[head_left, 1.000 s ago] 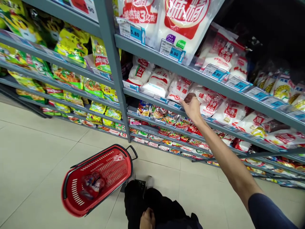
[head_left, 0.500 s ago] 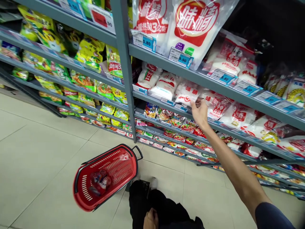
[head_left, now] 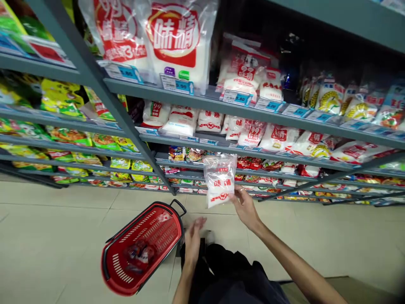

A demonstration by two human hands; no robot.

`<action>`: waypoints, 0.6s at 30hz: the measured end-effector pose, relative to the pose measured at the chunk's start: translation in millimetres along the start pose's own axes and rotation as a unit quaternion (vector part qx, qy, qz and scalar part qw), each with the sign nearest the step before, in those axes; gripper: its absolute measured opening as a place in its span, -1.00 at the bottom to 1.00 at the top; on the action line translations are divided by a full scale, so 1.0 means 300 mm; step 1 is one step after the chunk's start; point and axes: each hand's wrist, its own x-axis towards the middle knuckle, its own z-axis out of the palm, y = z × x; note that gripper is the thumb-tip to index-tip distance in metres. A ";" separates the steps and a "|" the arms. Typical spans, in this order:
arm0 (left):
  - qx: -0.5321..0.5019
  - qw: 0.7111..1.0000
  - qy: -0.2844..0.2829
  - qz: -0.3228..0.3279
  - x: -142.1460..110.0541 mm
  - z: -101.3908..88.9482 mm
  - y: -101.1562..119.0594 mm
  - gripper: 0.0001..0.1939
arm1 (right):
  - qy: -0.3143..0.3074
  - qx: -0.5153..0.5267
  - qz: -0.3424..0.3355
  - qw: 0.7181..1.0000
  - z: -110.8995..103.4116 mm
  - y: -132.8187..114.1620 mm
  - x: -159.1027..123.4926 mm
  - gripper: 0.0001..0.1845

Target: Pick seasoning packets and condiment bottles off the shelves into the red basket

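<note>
White packet: A clear-topped bag of white filling with red print (head_left: 220, 182) is hanging nearly upright in front of the lower shelves, its printed face turning toward the camera.

Right hand: Thumb and fingers of the right hand (head_left: 245, 207) are pinching the packet by its lower side edge, a hold that is probably leaving the front uncovered and giving the fingers thin film to grip.

Left hand: The left hand (head_left: 193, 233), slightly blurred, is reaching out with loose, unclenched fingers between packet and basket, grasping nothing that shows.

Red basket: A slotted red basket (head_left: 120, 288) is standing on the tiled floor (head_left: 47, 236) beside the person's black trousers (head_left: 226, 261), apparently parked there to stay within reach; its black handle (head_left: 180, 206) is jutting out at the shelf end.

Basket contents: A dark red and blue wrapped item (head_left: 141, 256) is lying toward the near end, and a small pale pink one (head_left: 164, 216) is resting at the far end; neither is showing clearly enough to identify.

Seasoning shelves: Larger white bags (head_left: 172, 44) are standing face-out above the blue price tags (head_left: 177, 84), seemingly so print and price are reading together; smaller white bags (head_left: 180, 120) are lining the shelf below, and yellow packets (head_left: 61, 99) are filling the left bay.
</note>
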 end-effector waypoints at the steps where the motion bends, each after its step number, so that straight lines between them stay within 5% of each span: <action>1: -0.024 0.999 -0.025 0.025 0.016 0.010 0.126 -0.40 | 0.009 0.001 0.010 1.000 -0.026 0.020 -0.039 -0.67; 4: -0.037 0.983 -0.143 0.107 0.037 0.072 0.454 -0.42 | 0.047 0.003 0.024 0.999 -0.111 0.059 -0.094 -0.68; 8: 0.032 0.949 -0.231 0.211 0.072 0.240 0.747 -0.54 | 0.102 -0.004 -0.019 0.995 -0.237 0.035 -0.022 -0.66; 14: 0.134 0.898 -0.156 0.390 0.258 0.513 1.092 -0.77 | 0.112 -0.054 -0.126 0.984 -0.423 -0.091 0.319 -0.59; 18: 0.189 0.873 -0.098 0.438 0.393 0.608 1.229 -0.82 | 0.106 -0.143 -0.133 0.975 -0.497 -0.114 0.531 -0.59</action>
